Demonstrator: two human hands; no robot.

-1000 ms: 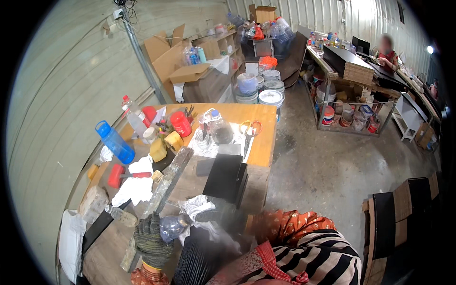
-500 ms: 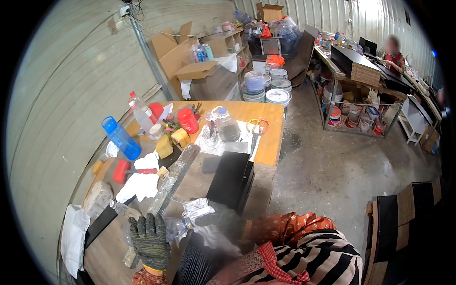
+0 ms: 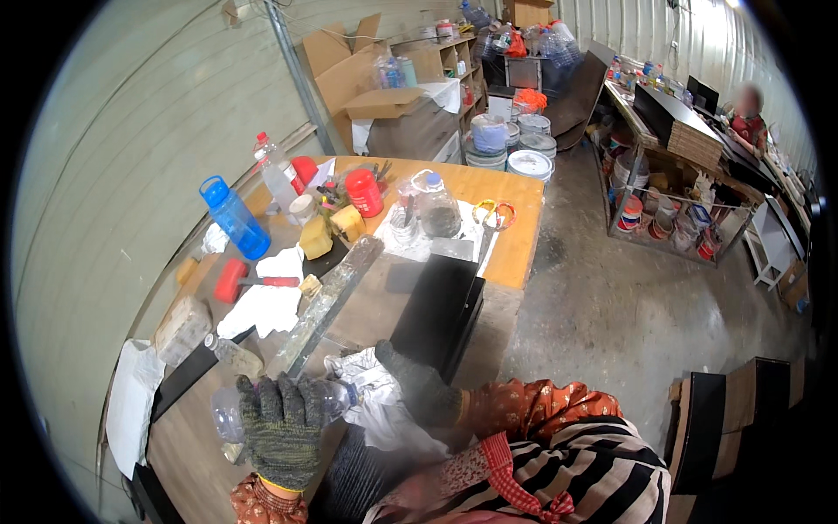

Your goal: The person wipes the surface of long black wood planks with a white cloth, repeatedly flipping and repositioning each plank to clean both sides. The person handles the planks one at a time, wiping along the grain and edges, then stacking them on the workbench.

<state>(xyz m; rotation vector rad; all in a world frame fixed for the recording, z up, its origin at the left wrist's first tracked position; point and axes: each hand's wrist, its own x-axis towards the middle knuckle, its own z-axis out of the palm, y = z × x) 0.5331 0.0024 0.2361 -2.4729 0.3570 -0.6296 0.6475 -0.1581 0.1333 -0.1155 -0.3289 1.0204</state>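
Left hand [image 3: 281, 428]: in a dark knit glove, fingers curled down over a clear plastic bottle [image 3: 262, 407], gripping it from above.
Bottle: lay on its side at the near end of the wooden table [image 3: 515, 229], cap end toward the white rag [image 3: 384, 410], touching it.
Right hand [image 3: 419, 389]: gloved, rested on the white rag just right of the bottle; fingers lay close together, whether they pinched the cloth could not be told.
Black slab [image 3: 436, 313]: flat on the table, just beyond the right hand.
Long grimy strip [image 3: 327, 301]: lay diagonally, beyond the bottle.
Red-headed mallet [image 3: 240, 281]: left of the strip, on white cloths.
Blue bottle [image 3: 234, 218]: upright near the wall, well beyond the left hand.
Red can [image 3: 364, 192]: far part of the table, beside yellow sponges [image 3: 332, 231].
Scissors [image 3: 493, 214]: far right part of the table.
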